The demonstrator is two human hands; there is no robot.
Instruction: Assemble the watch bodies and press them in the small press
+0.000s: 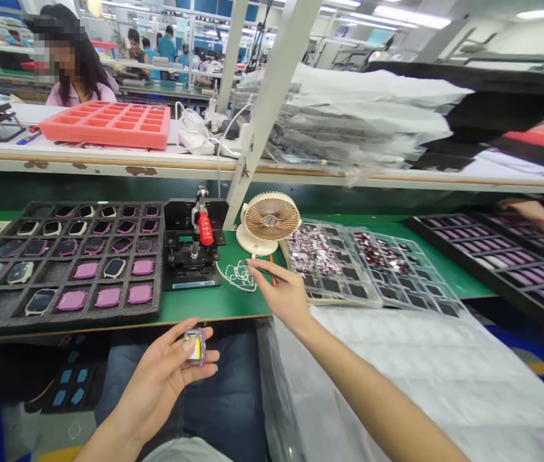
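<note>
My left hand is held over my lap below the bench edge, with its fingers closed round a small purple watch case with a yellow face. My right hand reaches forward over the green bench. Its fingers are pinched on a thin orange stick, next to a loose white cord. A black hand press with a red handle stands just left of that hand. A small beige fan sits behind it.
A black foam tray of purple and dark watch cases lies at the left. Clear plastic trays of small parts lie at the right, with stacked clear sheets in front. Another person's hand reaches over black trays far right. A person sits behind a red tray.
</note>
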